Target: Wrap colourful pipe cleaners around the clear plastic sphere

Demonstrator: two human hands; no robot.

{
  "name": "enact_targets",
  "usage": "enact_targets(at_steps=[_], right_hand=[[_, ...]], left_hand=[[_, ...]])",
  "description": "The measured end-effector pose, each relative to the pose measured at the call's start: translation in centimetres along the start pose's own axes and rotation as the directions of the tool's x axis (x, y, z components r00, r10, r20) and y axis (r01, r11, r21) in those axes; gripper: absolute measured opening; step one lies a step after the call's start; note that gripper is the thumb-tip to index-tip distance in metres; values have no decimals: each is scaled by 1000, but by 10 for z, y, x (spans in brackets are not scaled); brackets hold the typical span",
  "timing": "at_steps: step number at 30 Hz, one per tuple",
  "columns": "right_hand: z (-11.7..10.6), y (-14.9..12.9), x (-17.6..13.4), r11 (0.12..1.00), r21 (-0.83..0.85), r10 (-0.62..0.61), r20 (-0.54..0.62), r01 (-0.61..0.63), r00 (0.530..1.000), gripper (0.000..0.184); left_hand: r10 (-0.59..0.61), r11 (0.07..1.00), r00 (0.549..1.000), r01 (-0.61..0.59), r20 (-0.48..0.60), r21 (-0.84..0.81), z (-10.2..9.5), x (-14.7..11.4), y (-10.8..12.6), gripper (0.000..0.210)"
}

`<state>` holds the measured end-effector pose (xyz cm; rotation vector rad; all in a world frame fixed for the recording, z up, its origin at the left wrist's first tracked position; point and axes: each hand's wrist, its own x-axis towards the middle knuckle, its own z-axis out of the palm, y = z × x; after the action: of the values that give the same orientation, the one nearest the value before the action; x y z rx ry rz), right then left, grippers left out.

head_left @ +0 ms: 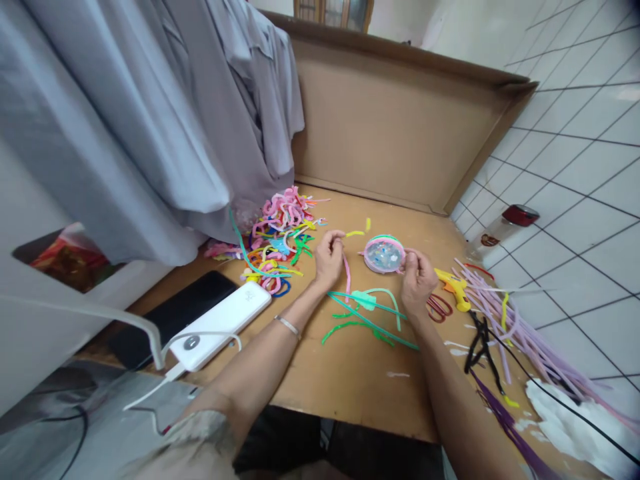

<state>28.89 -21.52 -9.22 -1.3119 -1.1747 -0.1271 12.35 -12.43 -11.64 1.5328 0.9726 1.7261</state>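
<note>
My left hand (330,259) is closed in a pinch, and a short pink pipe cleaner (347,275) hangs down from its fingertips. My right hand (419,277) grips the right edge of a small round clear container (384,256), whose rim is wrapped in pink and green; small bits show inside it. Just beyond my left fingers lie a short yellow piece (355,233) and another yellow piece (369,224). Between my forearms, green pipe cleaners (350,325) and a mint-green leaf shape (365,300) rest on the table.
A pile of colourful pipe cleaners (287,213) lies at the left. Nearer are a white power bank (220,327) and a black phone (175,317). On the right are a yellow glue gun (455,290), black pliers (483,343) and lilac pipe cleaners (525,333). A cardboard wall (380,120) stands behind.
</note>
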Motion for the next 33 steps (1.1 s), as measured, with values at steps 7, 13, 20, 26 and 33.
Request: enact_targets(at_steps=[7,13,20,26,33], right_hand=[[-7,15,12,995,50,94,-144,-88,985,41],[-5,15,10,997,32,70,-74,-67,995,41],[-6,13,10,997,18,75,-32,-75,997,40],[-6,12,10,997,28,68,-11,-67,998,39],[-4,12,9,995,50,86,25,-88,996,39]], left_hand=[[-209,970,935,235,-288,59,-12,30,-20,28],[-39,852,945,201,-324,484,-34,69,-7,66],[-38,860,881,269,-471,434,-59,137,-30,54],[-189,564,981,80,35,822,-52,100,-31,32],[-270,503,949,-5,162,865,-37,62,-23,42]])
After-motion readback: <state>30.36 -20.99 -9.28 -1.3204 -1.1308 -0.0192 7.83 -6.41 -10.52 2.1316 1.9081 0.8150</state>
